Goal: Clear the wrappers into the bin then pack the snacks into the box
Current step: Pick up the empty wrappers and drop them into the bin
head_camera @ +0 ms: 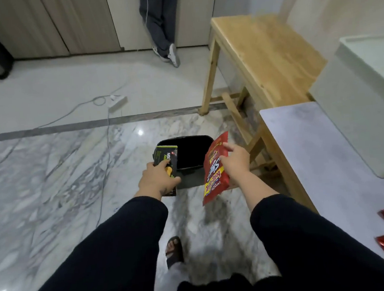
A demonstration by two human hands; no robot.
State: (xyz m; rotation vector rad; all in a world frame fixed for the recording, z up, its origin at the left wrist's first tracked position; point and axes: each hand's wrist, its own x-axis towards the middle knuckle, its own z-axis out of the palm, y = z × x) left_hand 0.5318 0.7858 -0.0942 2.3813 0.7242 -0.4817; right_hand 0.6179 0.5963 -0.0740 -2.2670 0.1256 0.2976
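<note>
While both hands hang over the black bin (189, 166) for the drop, left hand (158, 179) grips the dark wrapper (168, 160), right hand (236, 162) pinches the red wrapper (214, 168).

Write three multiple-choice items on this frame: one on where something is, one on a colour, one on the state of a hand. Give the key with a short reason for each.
1. Where is the black bin?
A. on the wooden table
B. on the marble floor, ahead of both hands
C. on the white counter

2. What main colour is the wrapper in the right hand?
A. red
B. blue
C. white

3. What is the left hand doing?
A. hanging idle
B. pressing flat on the floor
C. gripping a black wrapper

Key: 1 B, the bin stands on the floor beyond the hands. 2 A, the bag is red with a yellow band. 3 C, the fingers curl round the black pack at the bin's rim.
</note>
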